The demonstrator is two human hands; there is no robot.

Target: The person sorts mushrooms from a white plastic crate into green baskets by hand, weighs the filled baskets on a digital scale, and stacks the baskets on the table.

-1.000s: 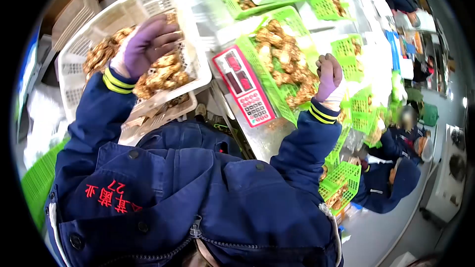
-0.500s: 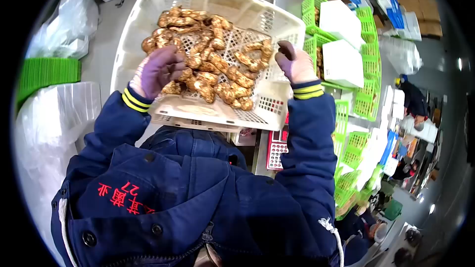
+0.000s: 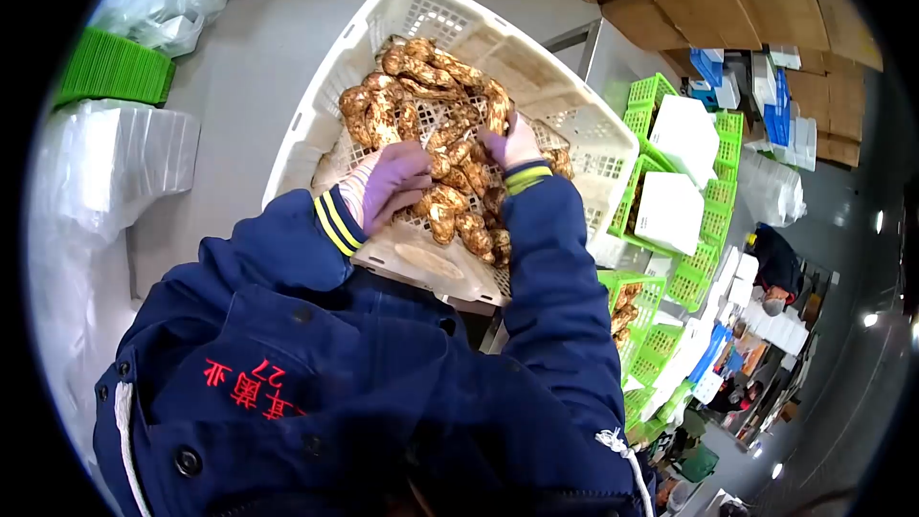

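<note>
A large white plastic crate [image 3: 325, 124] with perforated walls holds several brown, knobbly mushroom-like pieces [image 3: 421, 67]. My left hand [image 3: 394, 180], in a purple glove, is in the crate at the near left of the pile, its fingers curled against the pieces; what they hold, if anything, is hidden. Over the pile's right part, my right hand [image 3: 512, 142] has its gloved fingers closed on a long brown piece [image 3: 497, 107] that points away from me.
Green baskets [image 3: 647, 325], some under white boxes [image 3: 668, 213], line the right side. Wrapped clear plastic [image 3: 144, 158] and stacked green trays [image 3: 115, 67] lie left. Cardboard boxes [image 3: 708, 5] stand at the back. A person [image 3: 773, 263] is far right.
The view has turned from the scale and green basket to the white crate. Both hands have come down into the pile, and the right hand has closed on a piece.
</note>
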